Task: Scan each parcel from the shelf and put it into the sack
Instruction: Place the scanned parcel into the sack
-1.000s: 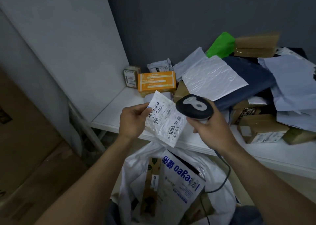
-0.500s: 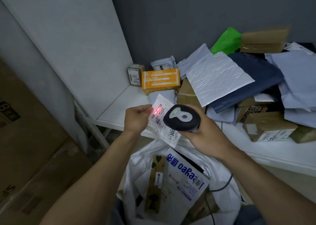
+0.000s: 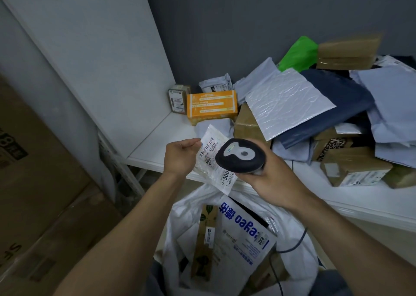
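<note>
- The left hand (image 3: 180,157) pinches a small flat parcel (image 3: 212,146) by its upper-left edge, label up, above the sack (image 3: 189,207) and just in front of the shelf (image 3: 155,144).
- The right hand (image 3: 279,183) wraps round the scanner (image 3: 239,159), whose head covers part of the label.
- The parcel looks light, thin and floppy, probably slick film; an edge pinch clear of the barcode suits it.

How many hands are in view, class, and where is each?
2. The left hand pinches a small white parcel above the sack; the right hand grips the scanner beside it, before the shelf. None seems hidden.
</note>
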